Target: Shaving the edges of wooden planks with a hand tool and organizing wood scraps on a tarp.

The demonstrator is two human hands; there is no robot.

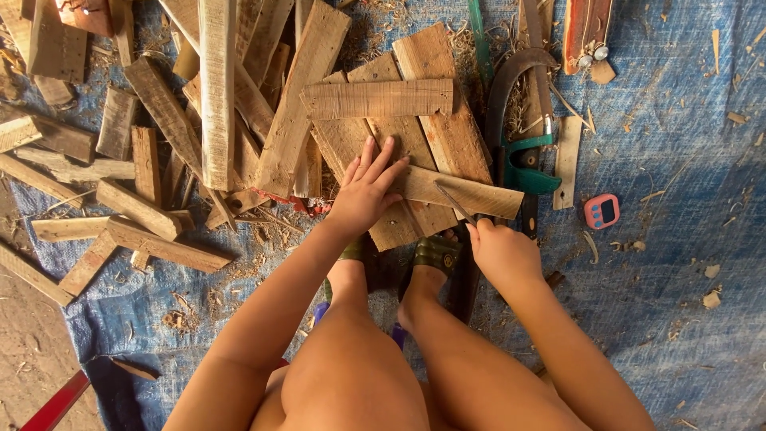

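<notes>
A panel of wooden planks (423, 128) joined by two cross battens lies on the blue tarp in front of my feet. My left hand (365, 191) presses flat on the panel, fingers spread, beside the lower batten (455, 191). My right hand (501, 251) grips a thin pencil-like stick (453, 201) whose tip rests on the lower batten. My sandalled feet (435, 255) sit at the panel's near edge.
A pile of scrap planks and offcuts (159, 136) covers the left and top. A handsaw with a green handle (523, 152) lies right of the panel. A small pink device (602, 211) sits further right on the tarp (678, 239). Wood shavings are scattered about.
</notes>
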